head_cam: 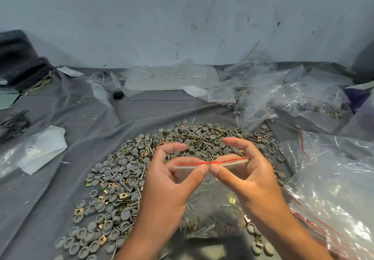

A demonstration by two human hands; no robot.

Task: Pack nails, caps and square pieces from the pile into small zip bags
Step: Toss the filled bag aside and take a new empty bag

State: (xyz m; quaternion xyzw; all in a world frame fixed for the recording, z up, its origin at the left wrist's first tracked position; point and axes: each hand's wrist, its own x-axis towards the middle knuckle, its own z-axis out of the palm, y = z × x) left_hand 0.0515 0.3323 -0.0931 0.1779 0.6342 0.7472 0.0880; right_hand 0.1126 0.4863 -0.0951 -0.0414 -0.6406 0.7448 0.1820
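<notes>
A big pile (pixel 129 170) of grey round caps, silver nails and brass square pieces lies on the grey cloth (pixel 50 189). Above it hangs a small clear zip bag (pixel 212 215) with a red line along its top; nails, caps and a square piece sit in its bottom. My left hand (pixel 170 185) pinches the left half of the zip strip between thumb and fingers. My right hand (pixel 247 174) pinches the right half the same way. The two thumbs meet at the middle of the strip.
A heap of filled and empty zip bags (pixel 283 98) lies at the back right, and a large clear bag (pixel 334 189) at the right. A folded white packet (pixel 40 150) lies at the left. The wall (pixel 182 17) stands close behind.
</notes>
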